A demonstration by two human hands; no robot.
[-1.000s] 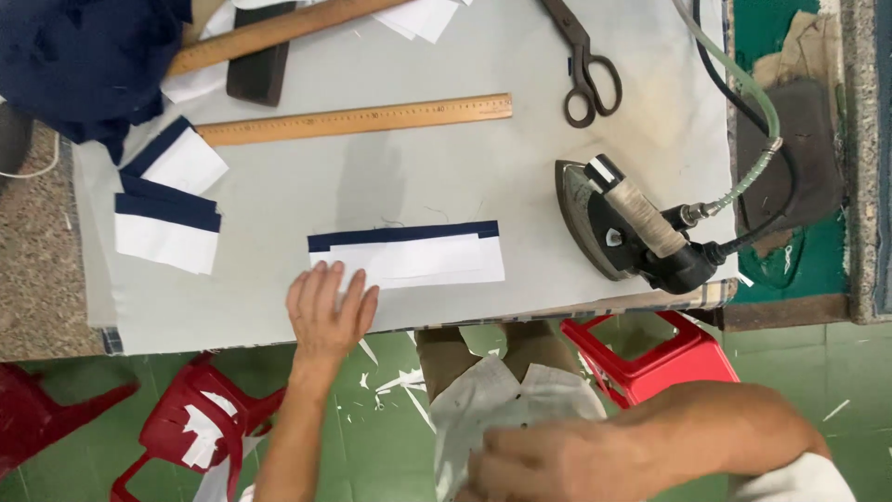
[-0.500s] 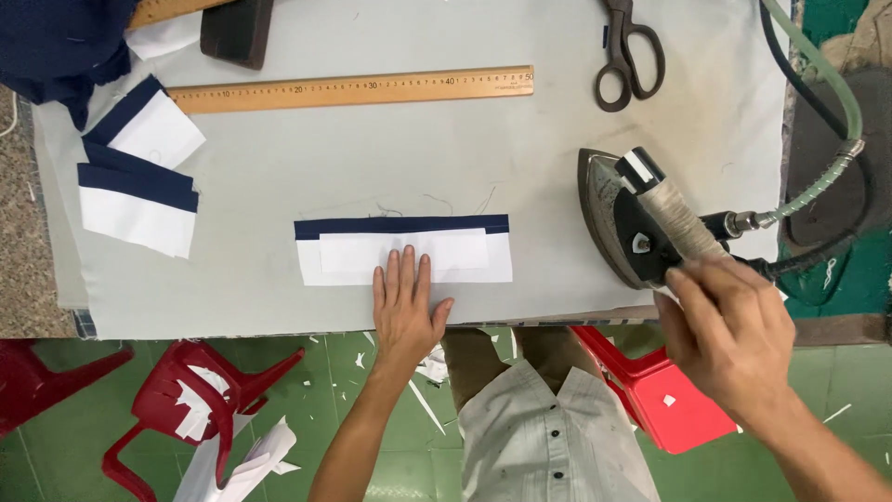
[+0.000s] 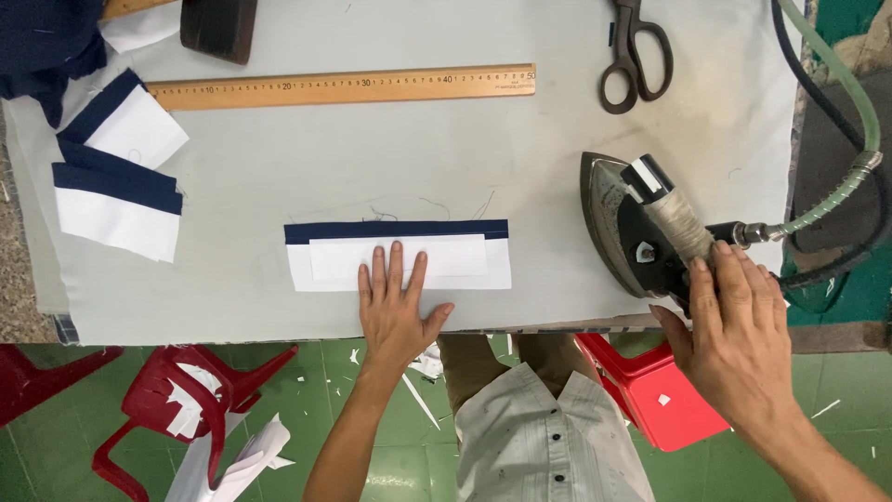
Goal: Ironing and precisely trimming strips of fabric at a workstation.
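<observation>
A white fabric piece (image 3: 465, 270) with a navy strip (image 3: 400, 230) along its far edge lies near the front of the grey table (image 3: 279, 167). A smaller white layer lies on top of it. My left hand (image 3: 395, 311) rests flat on the piece's near edge, fingers spread. To the right a dark steam iron (image 3: 618, 214) stands on the table, its cloth-wrapped handle (image 3: 678, 223) pointing toward me. My right hand (image 3: 734, 335) reaches over the table edge. Its fingertips touch the near end of the handle and are not wrapped around it.
A wooden ruler (image 3: 344, 88) lies across the back, with black scissors (image 3: 635, 56) to its right. Two navy-and-white pieces (image 3: 116, 209) sit at the left. The iron's green hose (image 3: 836, 84) and dark cable run off right. Red plastic chairs (image 3: 177, 400) stand below the table edge.
My left hand slid from the table edge onto the fabric piece. My right hand came up from my lap to the iron's handle. The view has shifted closer.
</observation>
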